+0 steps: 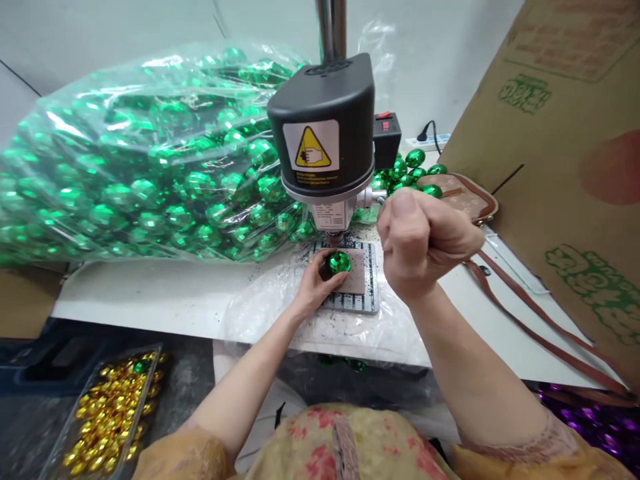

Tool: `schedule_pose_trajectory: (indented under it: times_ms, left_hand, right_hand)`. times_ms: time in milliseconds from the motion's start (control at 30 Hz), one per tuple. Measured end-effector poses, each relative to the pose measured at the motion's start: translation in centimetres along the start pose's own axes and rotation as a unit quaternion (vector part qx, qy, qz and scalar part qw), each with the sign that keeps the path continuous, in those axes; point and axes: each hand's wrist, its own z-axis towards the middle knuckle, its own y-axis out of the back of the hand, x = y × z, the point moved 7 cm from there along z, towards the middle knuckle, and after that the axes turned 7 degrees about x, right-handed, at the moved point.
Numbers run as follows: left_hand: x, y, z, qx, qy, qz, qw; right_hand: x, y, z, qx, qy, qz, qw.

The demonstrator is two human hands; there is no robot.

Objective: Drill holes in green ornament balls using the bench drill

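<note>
My left hand (319, 277) is closed around a shiny green faceted ball (341, 262), thumb in front and fingers behind. The ball sits on a brownish square pad (356, 280) over the slotted metal base (373, 293) of a small drill press (327, 127). Just above the ball is the drill's chuck (334, 238); whether the bit is inside the ball I cannot tell. My right hand (425, 243) is a fist at the end of the drill press handle (373, 197), raised beside the machine's head. The fingers hide most of that handle.
A big clear plastic bag of green balls (150, 173) fills the back left. Loose green balls (415, 159) and a brown handbag (465, 193) lie behind right. A cardboard box (565, 167) leans at right. Below left stands a clear bin (107, 413) of gold balls. Dark crumbs dot the white table (165, 300).
</note>
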Motion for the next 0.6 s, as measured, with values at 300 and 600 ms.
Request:
schedule_pose_trajectory:
  times_ms: [300, 600]
  left_hand:
    - [0.4, -0.3, -0.1, 0.007, -0.022, -0.016, 1.0]
    - [0.5, -0.4, -0.1, 0.008, -0.022, -0.028, 0.999]
  right_hand:
    - [-0.2, 0.4, -0.7, -0.016, -0.008, -0.068, 0.998]
    - [-0.7, 0.4, -1.3, 0.022, -0.034, -0.101, 0.994]
